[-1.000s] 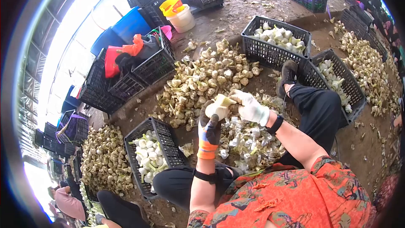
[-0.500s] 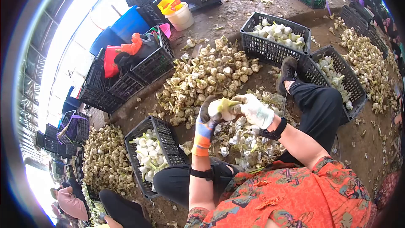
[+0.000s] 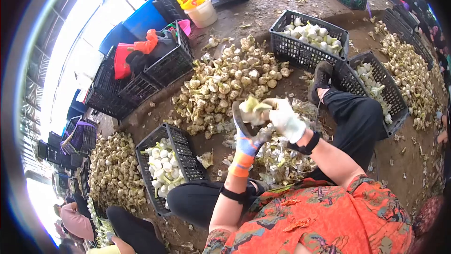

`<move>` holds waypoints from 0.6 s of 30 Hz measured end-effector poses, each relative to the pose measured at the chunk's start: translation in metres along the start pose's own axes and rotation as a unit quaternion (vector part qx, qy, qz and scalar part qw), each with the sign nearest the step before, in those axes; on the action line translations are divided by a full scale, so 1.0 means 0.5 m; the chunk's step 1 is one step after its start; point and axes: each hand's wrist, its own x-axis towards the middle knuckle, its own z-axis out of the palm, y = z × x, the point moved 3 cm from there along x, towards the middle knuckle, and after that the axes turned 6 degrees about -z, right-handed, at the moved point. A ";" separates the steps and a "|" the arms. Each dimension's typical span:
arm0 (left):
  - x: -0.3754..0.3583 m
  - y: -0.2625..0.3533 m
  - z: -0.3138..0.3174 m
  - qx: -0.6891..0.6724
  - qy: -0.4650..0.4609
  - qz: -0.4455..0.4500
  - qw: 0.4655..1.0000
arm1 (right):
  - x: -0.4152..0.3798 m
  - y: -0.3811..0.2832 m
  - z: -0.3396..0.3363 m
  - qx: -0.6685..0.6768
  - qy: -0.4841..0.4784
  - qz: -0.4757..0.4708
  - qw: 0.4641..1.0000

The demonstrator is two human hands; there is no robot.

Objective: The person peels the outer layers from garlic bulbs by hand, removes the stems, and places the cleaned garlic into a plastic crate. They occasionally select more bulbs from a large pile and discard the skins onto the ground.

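Observation:
A garlic bulb with a pale green stem is between my two hands, above the loose skins. My left hand, in a dark-palmed glove with an orange and blue cuff, is curled around the bulb. My right hand, in a white glove, is closed on the stem and outer skin at the bulb's upper right; its fingertips are partly hidden. Below lies a heap of peeled skins and leaves. Just beyond my hands is a pile of unpeeled garlic.
Black crates of whiter garlic stand at my left knee, ahead and to the right. Another garlic pile lies left, beside a seated person in pink. A crate with bags stands back left.
Both hands have shifted slightly; the left fingers have straightened and tilted around the bulb. The right hand has drawn skin and stem across its top. The view has turned a little.

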 end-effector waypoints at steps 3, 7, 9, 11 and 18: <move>0.017 0.001 -0.051 0.016 0.087 -0.017 0.996 | -0.017 0.036 0.028 0.091 -0.072 0.035 0.993; 0.020 0.003 -0.079 0.005 0.111 0.006 0.994 | -0.035 0.058 0.041 0.114 -0.132 0.051 0.983; 0.026 -0.008 -0.103 -0.005 0.127 -0.006 0.992 | -0.038 0.051 0.032 0.108 -0.091 0.078 0.987; 0.013 -0.015 -0.115 -0.091 0.095 -0.064 0.989 | -0.038 0.035 0.031 0.143 -0.086 0.076 0.983; -0.009 0.009 -0.110 -0.071 0.063 -0.113 0.989 | -0.018 0.053 -0.027 0.192 -0.016 0.040 0.980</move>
